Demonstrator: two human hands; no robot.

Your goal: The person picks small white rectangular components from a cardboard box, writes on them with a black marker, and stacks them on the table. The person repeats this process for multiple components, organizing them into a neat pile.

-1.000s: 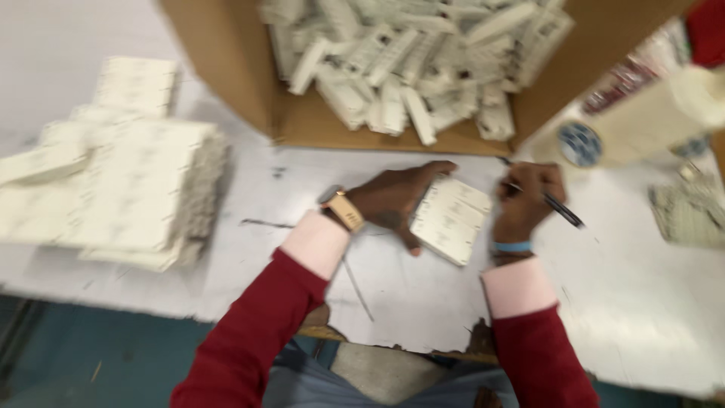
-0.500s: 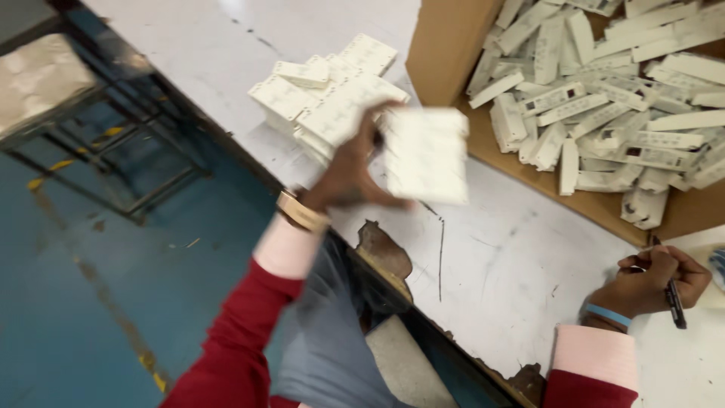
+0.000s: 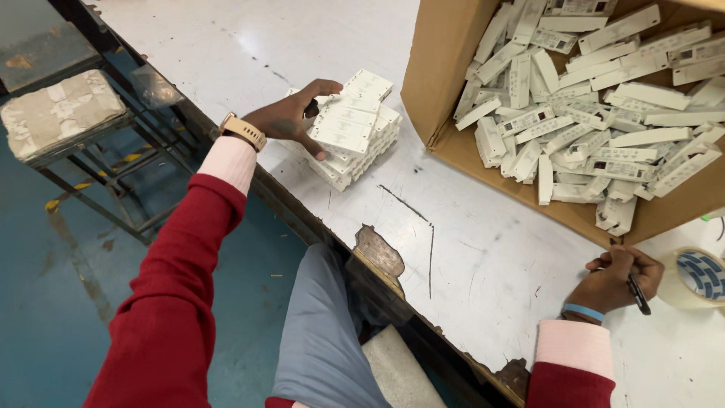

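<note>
White flat module (image 3: pixel 341 128) is being gripped by the left hand (image 3: pixel 291 117) atop the stack (image 3: pixel 355 147) at upper centre. The right hand (image 3: pixel 615 278), lower right, is clutching a pen (image 3: pixel 638 293). Crooked placement near the table edge (image 3: pixel 302 219) could be toppling the stack.

A single camera, worn on the person's head, looks steeply down and slightly forward over the worn white-painted desk (image 3: pixel 483 249), whose chipped near edge runs slantwise from upper left to lower right. It sits close, within arm's reach: both red sleeves enter from the bottom, and the person's lap fills the lower middle. At left it sees past the desk's edge to the blue floor (image 3: pixel 45 302); the open brown cardboard box (image 3: pixel 438 68) is cut off at upper right.
</note>
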